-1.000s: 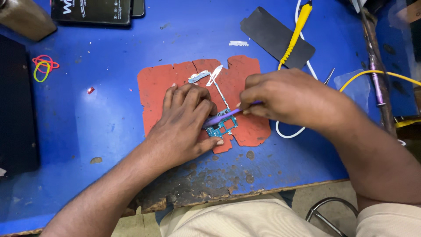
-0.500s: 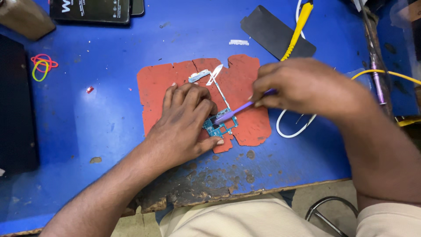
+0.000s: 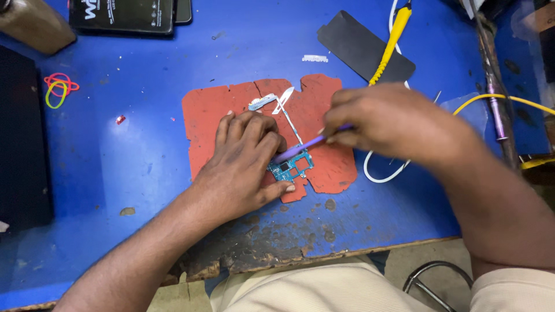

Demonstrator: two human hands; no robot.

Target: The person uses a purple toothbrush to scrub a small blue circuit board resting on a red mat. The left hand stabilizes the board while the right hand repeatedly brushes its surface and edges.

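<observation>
Pressing the small teal circuit board (image 3: 291,167) onto the red mat (image 3: 214,115), our left hand (image 3: 245,156) lies flat, fingers together. Our right hand (image 3: 387,118) pinches a thin purple tool (image 3: 303,145), tip at the board's upper edge, on the blue table (image 3: 144,75).

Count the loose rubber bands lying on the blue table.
2, both at the table's left side: a red rubber band and a yellow-green rubber band, overlapping each other. More could be hidden under the left hand or right hand.
</observation>
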